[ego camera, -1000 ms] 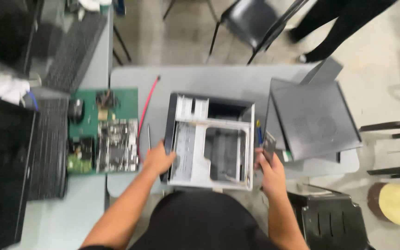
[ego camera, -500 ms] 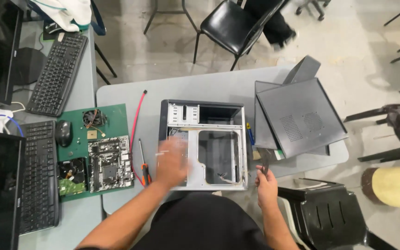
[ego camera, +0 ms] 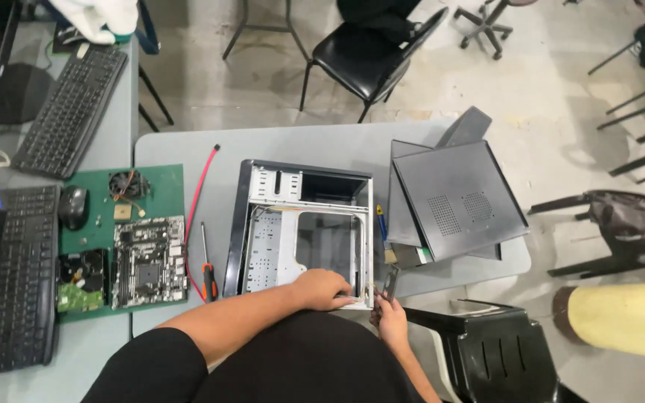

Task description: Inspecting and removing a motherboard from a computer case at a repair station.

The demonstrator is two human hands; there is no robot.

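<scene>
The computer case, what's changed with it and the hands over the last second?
The left hand slid from the left edge of the open computer case across to its near right corner, where it rests now. The right hand dropped lower beside that corner, holding a small dark piece. Case, side panels, screwdriver and motherboard lie as before.

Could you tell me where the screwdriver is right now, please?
In the head view, the screwdriver lies on the grey table, just left of the open computer case and right of the green mat, beside the red cable.

Motherboard [ego camera: 148, 261], screwdriver [ego camera: 207, 265], keyboard [ego camera: 70, 110], mouse [ego camera: 74, 207], black chair [ego camera: 371, 56]
</scene>
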